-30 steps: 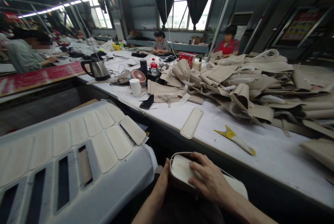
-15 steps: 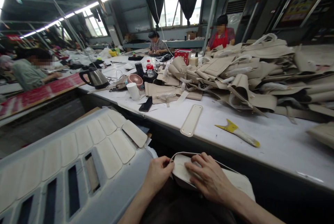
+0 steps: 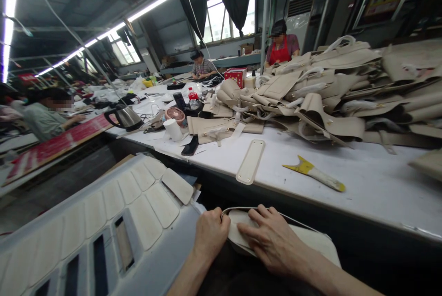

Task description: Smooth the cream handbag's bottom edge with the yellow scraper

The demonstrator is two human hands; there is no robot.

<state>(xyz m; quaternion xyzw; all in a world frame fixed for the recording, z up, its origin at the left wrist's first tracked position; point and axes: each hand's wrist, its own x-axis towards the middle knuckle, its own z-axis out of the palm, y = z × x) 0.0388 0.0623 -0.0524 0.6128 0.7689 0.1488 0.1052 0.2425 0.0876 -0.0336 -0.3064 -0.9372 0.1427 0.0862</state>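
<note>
An unfinished beige bag piece with a pale rounded panel and a raised rim lies across my lap. At its left end, my left hand pinches the rim between thumb and fingers. My right hand grips the same piece from above: some fingers reach its far rim, others press on the panel. A thin cord-like edge runs along the far side. The underside of the piece is hidden by my hands and dark clothing.
Left of me, pale rounded panels lie in rows on a grey slotted rack. On the white table are a beige strip, a yellow-ended tool, a phone, a kettle and a large heap of beige bag parts. Several people work beyond.
My left hand has turned and closed more firmly around the rim's left end. The fingers of my right hand have shifted slightly left on the panel. The camera view has tilted a little.
</note>
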